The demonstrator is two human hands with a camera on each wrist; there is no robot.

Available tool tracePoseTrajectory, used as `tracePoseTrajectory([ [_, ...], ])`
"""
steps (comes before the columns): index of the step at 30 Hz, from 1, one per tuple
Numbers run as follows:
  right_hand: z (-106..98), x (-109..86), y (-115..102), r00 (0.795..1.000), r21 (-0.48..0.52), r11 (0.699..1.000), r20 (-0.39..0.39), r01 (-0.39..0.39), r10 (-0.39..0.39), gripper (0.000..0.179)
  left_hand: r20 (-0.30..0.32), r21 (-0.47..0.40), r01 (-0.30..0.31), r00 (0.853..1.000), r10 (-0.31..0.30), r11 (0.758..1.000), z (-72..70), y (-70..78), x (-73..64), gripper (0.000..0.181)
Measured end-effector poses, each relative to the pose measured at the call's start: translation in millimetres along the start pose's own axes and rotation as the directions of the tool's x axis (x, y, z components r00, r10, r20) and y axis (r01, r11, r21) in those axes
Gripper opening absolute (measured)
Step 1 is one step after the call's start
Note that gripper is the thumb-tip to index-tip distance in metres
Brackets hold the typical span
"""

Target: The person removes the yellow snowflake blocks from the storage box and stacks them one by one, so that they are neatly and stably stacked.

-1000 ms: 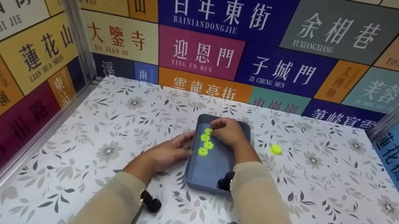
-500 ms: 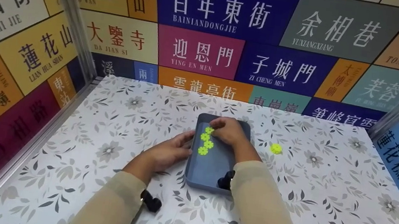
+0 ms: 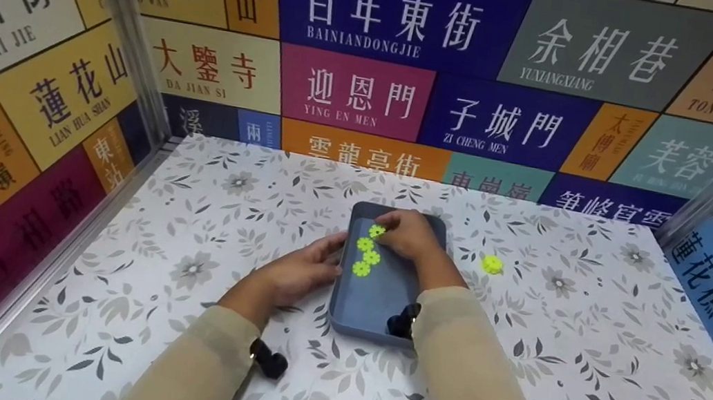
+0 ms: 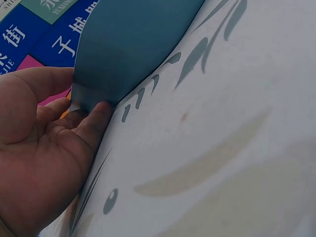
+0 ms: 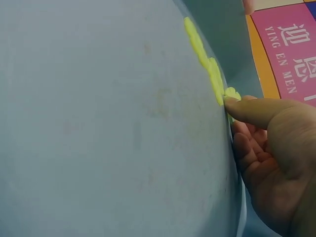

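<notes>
In the head view, a shallow grey-blue tray [image 3: 373,307] lies on the table. Inside it, several neon-yellow flower-shaped discs [image 3: 361,268] form a zigzag line along the left side. My right hand [image 3: 409,235] reaches into the far part of the tray; thumb and fingers pinch the farthest disc [image 5: 232,94], seen in the right wrist view beside the line's end. At the tray's left side, my left hand [image 3: 298,274] has its thumb at the rim and its other fingers against the outer wall [image 4: 123,44]. The thumb's tip is hidden by the wall in the left wrist view.
Another yellow flower-shaped piece [image 3: 492,264] lies on the table to the right of the tray. The table wears a white floral cover [image 3: 199,227]. Panels with coloured street-name tiles [image 3: 358,92] close off the back and both sides. A small black camera sits at each wrist.
The farthest disc, at my right fingertips, has shifted slightly away from the rest of the line. Left hand and tray hold their places; the head view has drifted a little.
</notes>
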State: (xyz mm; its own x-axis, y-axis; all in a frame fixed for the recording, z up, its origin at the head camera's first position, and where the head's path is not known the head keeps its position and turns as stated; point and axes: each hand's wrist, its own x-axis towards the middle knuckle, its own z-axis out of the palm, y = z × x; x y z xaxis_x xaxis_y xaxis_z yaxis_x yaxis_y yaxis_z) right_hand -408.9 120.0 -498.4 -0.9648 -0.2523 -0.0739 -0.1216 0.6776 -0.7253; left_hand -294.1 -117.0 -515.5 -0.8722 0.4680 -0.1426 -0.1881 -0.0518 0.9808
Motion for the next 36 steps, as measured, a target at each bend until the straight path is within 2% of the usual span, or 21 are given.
tracePoseTrajectory([
  [7, -4, -0.6, 0, 0.998, -0.040, 0.998, 0.003, 0.057, -0.057, 0.032, 0.012, -0.040, -0.004, 1.000, 0.005, 0.999, 2.5, 1.1, -0.7, 0.080],
  [10, -7, -1.5, -2, 0.999, -0.030, 0.999, 0.006, 0.041, -0.040, 0.033, 0.008, -0.052, -0.003, 1.000, 0.003, 0.999, 3.7, 0.9, 0.1, 0.080],
  [14, -15, -4.8, -10, 0.999, 0.084, 0.995, 0.023, -0.046, 0.044, 0.035, 0.009, -0.046, -0.004, 1.000, 0.004, 0.999, 4.4, 0.4, 0.4, 0.081],
  [17, -24, -7.3, -18, 0.994, 0.197, 0.974, 0.037, -0.108, 0.102, 0.035, 0.008, -0.038, -0.004, 1.000, 0.004, 0.999, 3.9, 0.7, -0.3, 0.081],
  [23, -52, -16.2, -30, 0.989, 0.344, 0.927, 0.072, -0.150, 0.133, 0.034, -0.007, -0.026, 0.004, 1.000, -0.004, 1.000, 1.9, 1.3, -1.5, 0.081],
  [26, -66, -24.6, -32, 0.991, 0.396, 0.908, 0.067, -0.136, 0.120, 0.036, -0.013, -0.022, 0.003, 1.000, -0.003, 1.000, 1.4, 1.5, -2.0, 0.081],
  [30, -83, -38.8, -29, 0.995, 0.400, 0.911, 0.037, -0.100, 0.093, 0.039, -0.013, -0.020, -0.003, 1.000, 0.003, 1.000, 1.4, 2.2, -2.7, 0.081],
  [36, -109, -63.8, -7, 0.998, 0.408, 0.912, -0.029, -0.047, 0.064, 0.041, -0.001, -0.028, -0.017, 1.000, 0.017, 0.999, 1.3, 2.0, -2.8, 0.080],
])
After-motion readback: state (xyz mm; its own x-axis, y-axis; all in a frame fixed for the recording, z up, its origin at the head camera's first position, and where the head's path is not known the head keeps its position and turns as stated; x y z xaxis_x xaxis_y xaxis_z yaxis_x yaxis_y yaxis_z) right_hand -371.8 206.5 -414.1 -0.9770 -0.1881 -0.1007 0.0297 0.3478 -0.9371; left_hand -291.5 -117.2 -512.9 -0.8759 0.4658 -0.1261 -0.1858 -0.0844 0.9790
